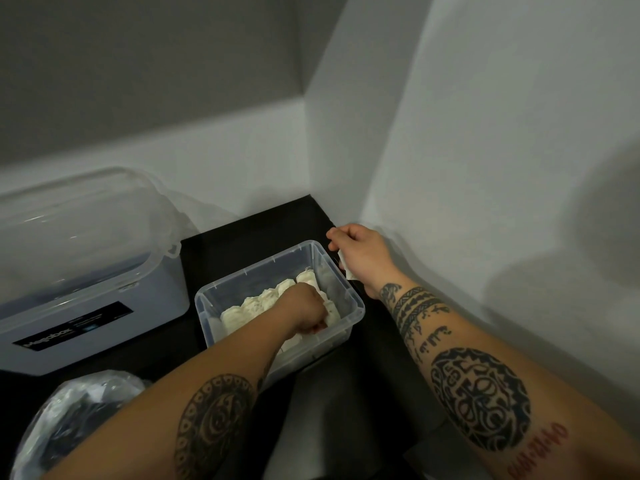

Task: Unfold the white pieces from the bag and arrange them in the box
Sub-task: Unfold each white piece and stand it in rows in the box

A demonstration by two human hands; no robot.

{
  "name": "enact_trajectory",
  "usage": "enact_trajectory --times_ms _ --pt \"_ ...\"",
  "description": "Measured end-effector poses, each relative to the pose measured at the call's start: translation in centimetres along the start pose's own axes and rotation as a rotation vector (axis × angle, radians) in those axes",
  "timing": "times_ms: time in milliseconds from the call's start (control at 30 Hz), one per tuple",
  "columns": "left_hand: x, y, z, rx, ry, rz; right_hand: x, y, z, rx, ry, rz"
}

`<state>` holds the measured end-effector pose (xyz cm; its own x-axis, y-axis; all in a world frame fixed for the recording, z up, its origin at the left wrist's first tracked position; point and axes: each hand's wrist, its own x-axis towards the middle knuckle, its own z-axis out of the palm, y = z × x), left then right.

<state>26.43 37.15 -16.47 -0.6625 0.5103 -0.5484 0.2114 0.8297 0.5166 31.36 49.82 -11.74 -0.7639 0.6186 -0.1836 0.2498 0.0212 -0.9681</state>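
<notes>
Risks first. The right hand [360,252] hung outside the box [341,329], just beyond its far right corner. Its fingers were curled round a white piece [346,268] that stuck out below the palm. That grip looked loose, so the piece could slip onto the black table [249,230] or refold before it was placed.

The left hand [310,311] was inside the box, knuckles up, fingers curled down onto the pieces [249,308]. It seemed to grip one at the near right end. The fingertips were hidden, so whether it pinched or only pressed was uncertain. Pressing too hard there could crumple or shift the row. The left forearm crossed the near wall, and lifting it carelessly could tip or drag the light box. The box also sat close to the wall corner, which left the right hand little room to come in.

Containers:
- Box: small and clear, with no lid. A row of white pieces ran from near left to far right, and the far left of the floor looked bare.
- Bag [79,410]: clear plastic, crumpled, at the near left. It held dark shapes, and no white pieces could be made out in it.
- Large tub [97,299]: on the left, with a clear domed lid [79,223] on top and a dark label on its side. Contents not visible.
</notes>
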Motion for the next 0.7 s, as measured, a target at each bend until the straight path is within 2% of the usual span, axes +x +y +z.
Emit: enact_trajectory --times_ms 167,333,433,567,700 --pt "0.7 -0.1 0.4 0.135 -0.018 0.014 0.1 0.0 0.2 -0.03 -0.015 -0.005" --pt "1.0 -0.2 0.8 0.329 0.182 0.065 -0.2 -0.1 0.3 -0.06 -0.037 -0.023" --pt "0.6 -0.3 0.2 0.367 0.24 0.068 -0.5 -0.4 0.5 -0.068 -0.035 -0.035" --pt "0.3 -0.3 -1.7 0.137 0.319 0.134 -0.4 -0.7 1.1 -0.013 -0.014 -0.019" --pt "-1.3 0.7 -4.2 -0.38 0.462 0.34 0.3 -1.4 2.0 0.197 0.024 0.109"
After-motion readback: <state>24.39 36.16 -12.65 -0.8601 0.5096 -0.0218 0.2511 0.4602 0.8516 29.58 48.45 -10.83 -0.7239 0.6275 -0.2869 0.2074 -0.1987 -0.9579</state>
